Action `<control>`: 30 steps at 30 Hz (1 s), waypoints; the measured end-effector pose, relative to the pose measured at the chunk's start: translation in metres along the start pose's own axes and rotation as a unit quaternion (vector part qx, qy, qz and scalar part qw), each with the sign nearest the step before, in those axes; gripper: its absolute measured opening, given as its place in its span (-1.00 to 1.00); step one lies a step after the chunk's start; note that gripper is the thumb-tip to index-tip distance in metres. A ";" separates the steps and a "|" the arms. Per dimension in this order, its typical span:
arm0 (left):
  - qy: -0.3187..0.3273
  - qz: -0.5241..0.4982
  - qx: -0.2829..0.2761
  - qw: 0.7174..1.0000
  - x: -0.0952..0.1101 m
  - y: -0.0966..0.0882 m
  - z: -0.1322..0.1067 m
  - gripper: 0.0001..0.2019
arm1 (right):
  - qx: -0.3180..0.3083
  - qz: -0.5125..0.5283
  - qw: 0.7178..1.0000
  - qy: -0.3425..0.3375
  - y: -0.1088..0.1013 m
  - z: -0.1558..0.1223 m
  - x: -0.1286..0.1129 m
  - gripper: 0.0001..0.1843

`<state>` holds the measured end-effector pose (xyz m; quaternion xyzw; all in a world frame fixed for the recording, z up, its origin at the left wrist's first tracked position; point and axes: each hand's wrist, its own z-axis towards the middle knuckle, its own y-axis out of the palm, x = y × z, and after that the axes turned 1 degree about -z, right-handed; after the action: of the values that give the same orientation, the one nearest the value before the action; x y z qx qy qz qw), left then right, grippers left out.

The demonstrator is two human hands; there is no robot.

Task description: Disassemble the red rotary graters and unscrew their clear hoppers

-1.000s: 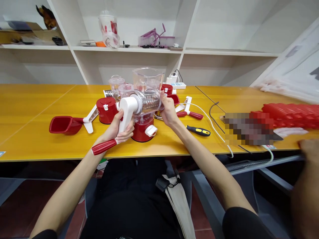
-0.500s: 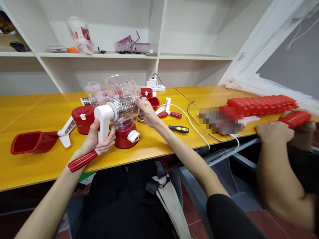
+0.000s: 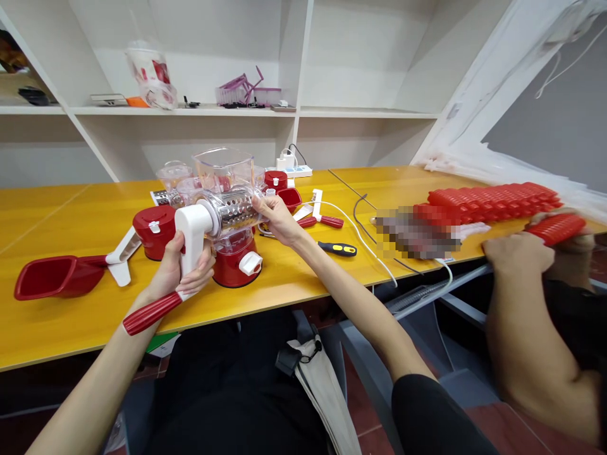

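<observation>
A hand-cranked grater (image 3: 227, 212) with a clear hopper, a metal drum and a red base (image 3: 234, 265) stands on the yellow table (image 3: 57, 322). My left hand (image 3: 177, 272) is closed round its white crank arm (image 3: 190, 243), whose red grip (image 3: 149, 313) points down toward me. My right hand (image 3: 275, 218) pinches the open end of the clear drum housing.
A red scoop (image 3: 54, 276), a second red base (image 3: 154, 221), spare cranks (image 3: 320, 218) and a yellow-black screwdriver (image 3: 339, 248) lie nearby. White cables run to a power strip (image 3: 294, 169). At the right another person's hands (image 3: 516, 253) hold a red ribbed piece (image 3: 554, 227) beside a stack of them.
My view swung right, bringing the other person's arms and red pieces into sight. My hands keep the same grip on crank and drum; the crank looks barely turned.
</observation>
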<state>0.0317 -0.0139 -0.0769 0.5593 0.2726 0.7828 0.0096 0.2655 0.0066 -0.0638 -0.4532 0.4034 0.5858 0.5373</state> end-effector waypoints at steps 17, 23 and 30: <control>-0.043 0.099 0.087 0.990 -0.001 -0.004 -0.003 -0.33 | 0.023 0.057 0.997 -0.038 -0.001 0.000 0.019 -0.52; -0.050 0.138 0.089 0.985 0.005 -0.007 -0.012 -0.36 | 0.031 0.061 0.996 -0.055 -0.003 -0.002 0.022 -0.51; -0.053 0.196 0.081 0.976 0.016 -0.010 -0.025 -0.35 | 0.042 0.085 0.992 -0.084 0.001 -0.002 0.024 -0.50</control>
<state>0.0008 -0.0105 -0.0726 0.6417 0.2194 0.7138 -0.1748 0.2648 0.0110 -0.0872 -0.3438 0.4178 0.6480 0.5360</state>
